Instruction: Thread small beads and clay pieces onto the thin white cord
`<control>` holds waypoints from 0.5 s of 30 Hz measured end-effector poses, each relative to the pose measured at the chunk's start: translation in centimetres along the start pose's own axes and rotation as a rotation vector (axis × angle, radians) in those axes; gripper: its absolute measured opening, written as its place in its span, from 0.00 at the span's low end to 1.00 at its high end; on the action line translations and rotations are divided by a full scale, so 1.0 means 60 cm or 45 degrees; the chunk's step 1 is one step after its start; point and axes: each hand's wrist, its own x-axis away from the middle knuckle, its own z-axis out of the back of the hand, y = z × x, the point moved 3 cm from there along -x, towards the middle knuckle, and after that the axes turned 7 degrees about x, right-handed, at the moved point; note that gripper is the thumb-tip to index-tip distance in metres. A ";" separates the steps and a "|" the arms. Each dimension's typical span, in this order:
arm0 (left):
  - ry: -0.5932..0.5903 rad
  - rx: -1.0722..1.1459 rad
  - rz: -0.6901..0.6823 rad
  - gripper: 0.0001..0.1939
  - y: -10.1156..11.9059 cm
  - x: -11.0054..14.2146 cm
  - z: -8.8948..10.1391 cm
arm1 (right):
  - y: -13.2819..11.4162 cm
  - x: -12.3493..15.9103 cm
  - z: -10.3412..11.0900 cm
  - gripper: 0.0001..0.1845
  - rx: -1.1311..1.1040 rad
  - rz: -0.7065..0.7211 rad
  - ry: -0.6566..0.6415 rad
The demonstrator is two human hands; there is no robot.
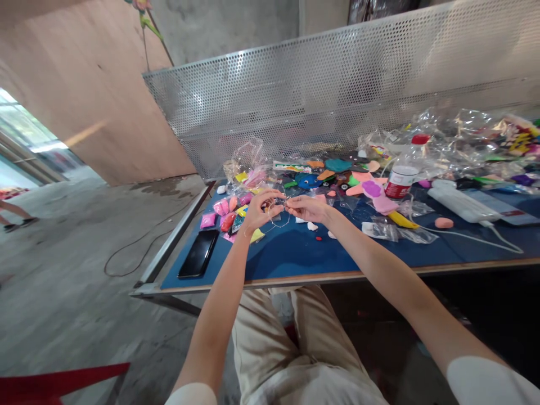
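Note:
Above the blue tabletop (pixel 291 259) my two hands meet at a thin, pale looped string or wire (pixel 278 226). My left hand (pixel 262 211) is closed on its left side, thumb and fingers pinching it. From the right, my right hand (pixel 309 208) pinches the strand, fingertips close to those of the left. Part of the loop hangs below the fingers; what it is made of is too fine to tell. Just left of my left hand lie small packets of coloured clay (pixel 208 220). White lumps (pixel 312 226) sit beneath my right hand.
A black phone (pixel 198 253) lies at the left table edge. To the right stand a red-capped bottle (pixel 403 169) and a white power bank (pixel 464 203) with a cable. Behind them are clay shapes, plastic bags and a perforated metal panel (pixel 295 95).

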 end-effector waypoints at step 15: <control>0.175 -0.043 0.046 0.22 -0.024 -0.004 -0.007 | -0.010 0.001 0.003 0.14 0.241 0.205 0.131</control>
